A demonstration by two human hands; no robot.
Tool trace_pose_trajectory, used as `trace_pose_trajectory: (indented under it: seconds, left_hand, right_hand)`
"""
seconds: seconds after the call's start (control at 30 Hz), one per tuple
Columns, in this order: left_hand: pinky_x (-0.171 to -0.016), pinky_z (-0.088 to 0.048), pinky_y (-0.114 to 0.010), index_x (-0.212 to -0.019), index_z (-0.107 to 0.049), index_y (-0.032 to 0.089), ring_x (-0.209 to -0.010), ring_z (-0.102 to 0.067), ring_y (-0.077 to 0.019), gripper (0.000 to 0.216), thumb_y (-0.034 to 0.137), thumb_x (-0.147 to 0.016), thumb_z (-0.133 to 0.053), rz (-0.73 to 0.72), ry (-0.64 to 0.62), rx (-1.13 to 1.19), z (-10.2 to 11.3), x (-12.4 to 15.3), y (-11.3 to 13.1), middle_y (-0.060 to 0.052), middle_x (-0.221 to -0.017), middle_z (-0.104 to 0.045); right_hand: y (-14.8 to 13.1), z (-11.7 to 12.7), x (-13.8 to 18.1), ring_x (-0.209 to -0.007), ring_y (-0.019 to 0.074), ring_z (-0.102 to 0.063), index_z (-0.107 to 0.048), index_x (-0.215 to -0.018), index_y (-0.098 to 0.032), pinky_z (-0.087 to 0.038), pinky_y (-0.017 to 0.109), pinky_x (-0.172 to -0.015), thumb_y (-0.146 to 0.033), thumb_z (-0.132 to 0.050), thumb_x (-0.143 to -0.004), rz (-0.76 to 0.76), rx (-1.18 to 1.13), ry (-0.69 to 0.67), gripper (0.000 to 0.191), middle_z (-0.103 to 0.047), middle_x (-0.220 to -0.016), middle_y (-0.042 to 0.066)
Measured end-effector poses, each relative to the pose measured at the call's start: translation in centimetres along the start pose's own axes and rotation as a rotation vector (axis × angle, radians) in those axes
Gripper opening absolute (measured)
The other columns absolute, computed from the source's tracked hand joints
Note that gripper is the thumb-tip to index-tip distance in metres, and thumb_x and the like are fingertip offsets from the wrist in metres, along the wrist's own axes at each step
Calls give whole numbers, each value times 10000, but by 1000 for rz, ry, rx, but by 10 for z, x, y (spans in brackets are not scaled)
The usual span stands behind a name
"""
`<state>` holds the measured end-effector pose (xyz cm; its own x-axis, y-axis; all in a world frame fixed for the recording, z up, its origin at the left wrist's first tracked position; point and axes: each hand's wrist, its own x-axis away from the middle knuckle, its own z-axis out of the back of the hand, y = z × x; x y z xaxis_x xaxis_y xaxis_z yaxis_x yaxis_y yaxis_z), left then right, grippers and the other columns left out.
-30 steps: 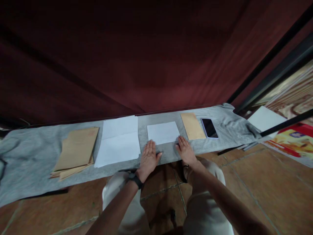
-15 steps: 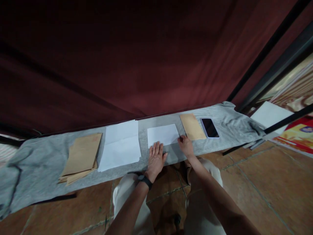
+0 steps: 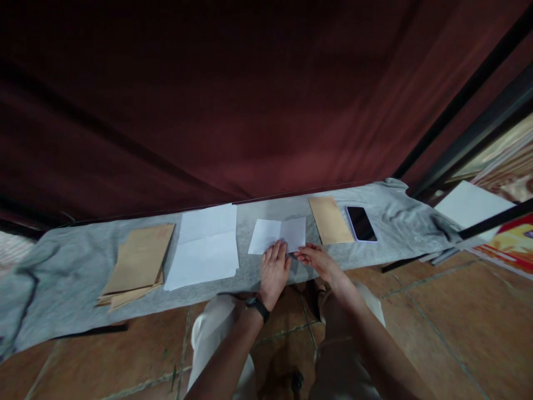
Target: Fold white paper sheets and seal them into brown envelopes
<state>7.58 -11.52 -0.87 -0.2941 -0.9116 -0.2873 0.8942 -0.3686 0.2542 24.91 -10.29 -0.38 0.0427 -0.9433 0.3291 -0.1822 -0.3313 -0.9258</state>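
A white sheet of paper point(image 3: 265, 234) lies crosswise on the grey cloth, with its right half raised and a crease near the middle. My left hand point(image 3: 275, 269) rests on the sheet's near edge by the crease, fingers stretched out and lying flat. At the near right corner of the paper, the fingers of my right hand point(image 3: 318, 260) pinch its edge. A single brown envelope point(image 3: 332, 221) lies just right of the sheet. To the left is a stack of larger white paper sheets point(image 3: 205, 250) with a crease across it.
Several brown envelopes point(image 3: 139, 258) are piled at the left. A phone point(image 3: 361, 223) with a dark screen lies right of the single envelope. The narrow bench point(image 3: 250, 278) is covered in grey cloth, and a dark red curtain point(image 3: 258, 139) hangs along its far side.
The right part of the white sheet has been lifted and bent toward the left, where it lay flat before. My right hand has moved slightly left with the edge; my left hand has shifted right.
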Motion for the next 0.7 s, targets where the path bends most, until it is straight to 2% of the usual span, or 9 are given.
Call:
trace_pose_trajectory:
  seconds: [0.13, 0.2, 0.27, 0.33, 0.43, 0.57, 0.7]
  left_hand:
    - [-982, -514, -427, -1296, -626, 169, -1113, -628, -269, 358, 178, -980, -457, 43, 36, 42, 6, -4, 0, -109, -1237, -705]
    - [-955, -533, -411, -1281, -637, 185, -1085, -635, -261, 354, 163, -980, -451, 74, 53, 69, 9, -3, -5, -94, -1181, -727]
    - [-952, -544, -407, -1283, -640, 203, -1111, -630, -259, 355, 174, -990, -441, 104, 71, 108, 11, 0, -12, -85, -1188, -728]
    - [-971, -547, -406, -1284, -644, 219, -1143, -625, -249, 357, 185, -999, -432, 112, 87, 176, 13, 2, -18, -77, -1207, -723]
    - [-1029, -537, -400, -1283, -650, 238, -1177, -628, -216, 376, 171, -998, -414, 69, 107, 334, 14, 5, -23, -65, -1239, -709]
    - [-1100, -506, -424, -1257, -666, 246, -1247, -616, -197, 368, 185, -1001, -408, 15, 118, 504, 11, 11, -31, -63, -1295, -689]
    - [-1102, -503, -420, -1235, -673, 224, -1252, -625, -188, 350, 212, -1006, -409, 58, 123, 597, 8, 14, -44, -70, -1307, -691]
  right_hand:
    - [-8, -3, 10, -831, 219, -711, -686, -893, -193, -566, 341, -755, -367, -694, -767, 87, 107, -177, 215, -752, -903, 87]
    - [-9, 0, 12, -902, 228, -704, -700, -921, -196, -561, 350, -791, -334, -642, -796, 136, 211, -250, 195, -747, -967, 87]
    - [-6, 4, 10, -945, 239, -696, -711, -948, -202, -560, 353, -801, -302, -608, -801, 163, 289, -260, 205, -746, -1015, 94]
    - [0, 7, 4, -935, 243, -693, -703, -998, -208, -567, 355, -771, -284, -588, -791, 183, 313, -182, 249, -744, -1055, 103]
    - [10, 5, -13, -870, 227, -685, -660, -1111, -215, -574, 352, -724, -278, -565, -761, 238, 332, 33, 368, -732, -1095, 98]
    - [13, 1, -34, -944, 231, -680, -582, -1296, -233, -574, 393, -848, -305, -579, -769, 327, 363, 151, 533, -710, -1171, 80]
    - [12, 2, -40, -1135, 288, -639, -623, -1263, -219, -542, 451, -971, -339, -614, -806, 365, 434, 231, 473, -702, -1210, 108]
